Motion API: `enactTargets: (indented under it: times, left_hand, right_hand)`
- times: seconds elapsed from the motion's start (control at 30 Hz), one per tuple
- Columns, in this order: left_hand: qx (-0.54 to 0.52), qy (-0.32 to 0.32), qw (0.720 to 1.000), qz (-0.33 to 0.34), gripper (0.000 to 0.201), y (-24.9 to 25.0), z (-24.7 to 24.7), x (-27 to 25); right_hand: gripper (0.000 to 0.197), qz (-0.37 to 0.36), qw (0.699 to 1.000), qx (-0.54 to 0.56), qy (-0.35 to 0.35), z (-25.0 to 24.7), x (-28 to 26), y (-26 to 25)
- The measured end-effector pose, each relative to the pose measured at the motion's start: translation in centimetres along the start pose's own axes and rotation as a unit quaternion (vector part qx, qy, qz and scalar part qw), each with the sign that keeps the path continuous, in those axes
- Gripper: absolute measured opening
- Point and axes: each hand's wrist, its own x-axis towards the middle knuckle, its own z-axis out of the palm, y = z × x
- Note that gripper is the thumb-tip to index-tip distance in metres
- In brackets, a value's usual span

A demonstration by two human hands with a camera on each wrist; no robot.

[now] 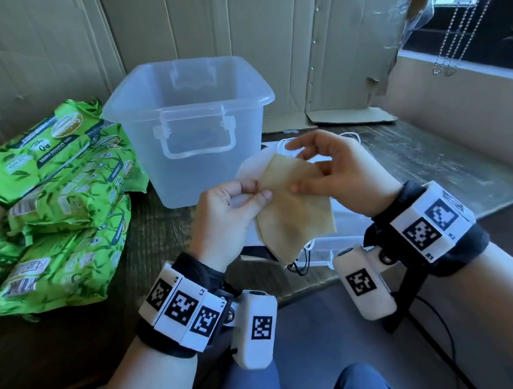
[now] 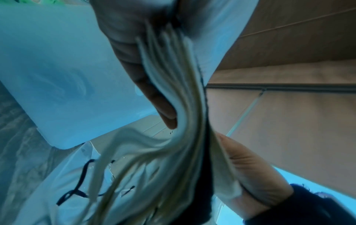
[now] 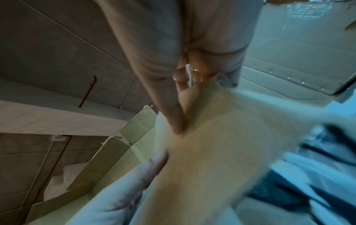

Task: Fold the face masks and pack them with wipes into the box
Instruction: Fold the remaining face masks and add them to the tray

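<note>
Dark bench [image 1: 433, 158], cardboard walls [image 1: 232, 18]; box [image 1: 187, 107], wipes [image 1: 53, 182] left. My left grip [image 1: 229, 219] and right grip [image 1: 340, 167] pinching mask [image 1: 294, 209].

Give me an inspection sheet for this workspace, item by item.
Surface: dark table, partly covered by a plastic sheet.
Job's things: clear box, open, looks empty; green wipes packs piled left of it; tan mask held in the air; more masks underneath.
Clutter: nothing seen.
Grippers: left hand and right hand both pinch the tan mask.
Cables: black cable below right wrist.
Surroundings: cardboard wall, window, bead chains.
</note>
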Motion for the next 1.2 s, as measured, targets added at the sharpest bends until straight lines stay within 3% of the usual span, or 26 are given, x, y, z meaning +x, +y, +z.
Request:
enactTargets:
  times: [0.1,0.17,0.27,0.33,0.4,0.47,0.53,0.6,0.67,0.73,0.77,0.87,1.1,1.2]
  left_hand:
    - [0.003,-0.026,1.000,0.000,0.007,0.1,0.1,-0.2]
    - [-0.022,-0.023,0.999,-0.014,0.006,0.1,-0.1,-0.2]
    - [-0.044,-0.002,0.999,-0.012,0.020,0.1,-0.3,-0.1]
    - [-0.069,0.013,0.997,-0.033,0.035,0.0,-0.4,0.1]
    - [-0.106,0.009,0.992,-0.074,0.052,0.1,-0.4,0.1]
    - [-0.130,-0.003,0.988,-0.088,0.062,0.5,-0.2,0.1]
    - [-0.114,-0.004,0.990,-0.082,0.046,0.7,-0.1,-0.1]
    - [-0.055,0.000,0.996,-0.076,0.027,0.7,-0.2,-0.1]
    - [-0.023,-0.012,0.996,-0.081,0.022,0.6,-0.3,-0.2]
    - [-0.005,-0.026,0.997,-0.078,0.024,0.7,-0.4,-0.4]
    - [0.009,-0.036,0.997,-0.070,0.024,0.9,-0.3,-0.5]
    - [0.031,-0.071,0.996,-0.047,0.020,1.2,-0.1,-0.7]
    - [0.046,-0.080,0.995,-0.038,0.015,1.5,-0.3,-1.2]
    - [0.060,-0.087,0.994,-0.021,0.014,1.7,-0.3,-1.3]
  right_hand:
    - [0.032,0.022,0.999,-0.027,0.014,0.0,-0.1,0.2]
    - [0.028,0.012,0.997,-0.010,0.073,0.0,0.0,0.4]
    - [0.025,-0.061,0.971,0.049,0.224,-0.8,0.3,0.1]
    - [0.025,-0.129,0.958,0.069,0.248,-1.3,0.3,-0.7]
    - [0.024,-0.164,0.967,0.009,0.193,-1.0,0.0,-1.2]
    - [0.017,-0.148,0.984,-0.076,0.063,-0.1,-0.6,-1.4]
    - [0.014,-0.109,0.983,-0.117,-0.091,0.7,-1.3,-1.2]
    - [0.023,-0.085,0.978,-0.087,-0.167,1.0,-1.6,-1.2]
    - [0.028,-0.065,0.992,-0.019,-0.109,0.8,-1.3,-1.1]
    - [0.026,-0.054,0.998,-0.037,-0.002,0.6,-0.6,-0.7]
    - [0.025,-0.041,0.997,-0.059,0.014,0.6,-0.2,-0.4]
    - [0.030,-0.007,0.998,-0.060,-0.030,0.9,0.2,0.2]
    - [0.031,-0.066,0.996,-0.003,0.054,0.9,-0.3,0.4]
    - [0.041,-0.071,0.997,-0.020,0.024,0.9,-0.4,0.3]
